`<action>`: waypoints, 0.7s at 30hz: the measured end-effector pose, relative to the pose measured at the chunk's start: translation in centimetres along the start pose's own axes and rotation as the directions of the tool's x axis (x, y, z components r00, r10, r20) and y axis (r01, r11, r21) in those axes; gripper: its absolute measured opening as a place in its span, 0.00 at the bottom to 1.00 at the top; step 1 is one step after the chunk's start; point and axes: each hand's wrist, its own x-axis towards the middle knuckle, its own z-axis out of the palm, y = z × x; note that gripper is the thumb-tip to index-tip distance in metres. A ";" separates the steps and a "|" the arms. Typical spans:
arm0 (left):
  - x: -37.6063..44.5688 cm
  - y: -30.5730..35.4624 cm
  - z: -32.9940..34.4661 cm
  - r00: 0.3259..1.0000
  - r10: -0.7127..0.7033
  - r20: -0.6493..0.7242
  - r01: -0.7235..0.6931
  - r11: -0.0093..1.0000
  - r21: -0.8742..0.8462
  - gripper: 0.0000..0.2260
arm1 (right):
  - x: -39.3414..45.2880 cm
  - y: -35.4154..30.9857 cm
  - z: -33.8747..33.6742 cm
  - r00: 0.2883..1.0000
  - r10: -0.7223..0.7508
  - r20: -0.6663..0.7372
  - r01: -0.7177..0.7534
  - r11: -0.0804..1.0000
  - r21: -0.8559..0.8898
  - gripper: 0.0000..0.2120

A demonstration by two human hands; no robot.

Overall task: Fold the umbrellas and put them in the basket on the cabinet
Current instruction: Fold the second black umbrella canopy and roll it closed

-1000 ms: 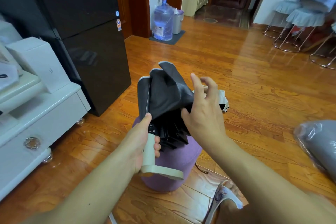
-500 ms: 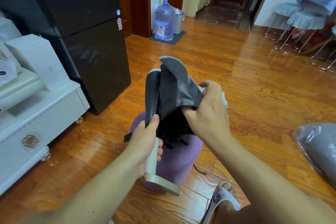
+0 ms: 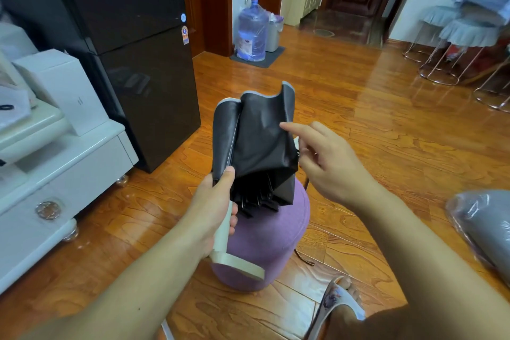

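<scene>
Umbrella: one dark umbrella (image 3: 256, 146) is held up over a purple stool (image 3: 265, 243), half folded, its cloth loose and bunchy.
Left grip: the left hand (image 3: 215, 210) is wrapped tight round the pale handle (image 3: 225, 232), thumb pressing the cloth just above it.
Right grip: the right hand (image 3: 328, 163) is let go, fingers loose; one fingertip touches the cloth, to the right of the left grip.
What could go wrong: the loose flaps could puff out again, because nothing ties them yet. The thin ribs near the left grip could pinch a finger if the cloth is squeezed fast.
Basket: I cannot see any basket from here. A white cabinet (image 3: 69, 168) stands off to the left of the left grip.
Count: one umbrella, one stool, two hands, one white box (image 3: 60, 91) on the cabinet, one water bottle (image 3: 252, 32) far behind.
</scene>
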 end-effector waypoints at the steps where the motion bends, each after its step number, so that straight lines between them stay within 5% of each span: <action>1: 0.0 0.0 0.0 1.000 0.014 -0.005 -0.014 1.000 0.020 0.09 | 0.1 0.3 -0.2 1.000 -0.018 0.013 0.019 0.999 -0.035 0.26; 13: 0.9 0.9 -2.2 0.986 -0.128 0.106 0.098 0.963 0.252 0.16 | 0.3 1.2 -1.1 0.974 -0.188 0.126 0.204 0.970 -0.133 0.07; 18: 1.2 1.8 -3.9 0.948 -0.262 0.179 0.104 0.790 0.604 0.19 | 0.2 -0.8 -1.8 0.884 -0.446 0.142 0.467 0.865 -0.186 0.10; 21: 1.1 1.1 -3.6 0.927 -0.282 0.247 0.012 0.682 0.732 0.24 | 0.2 -1.8 -1.6 0.870 -0.468 0.158 0.486 0.868 -0.106 0.12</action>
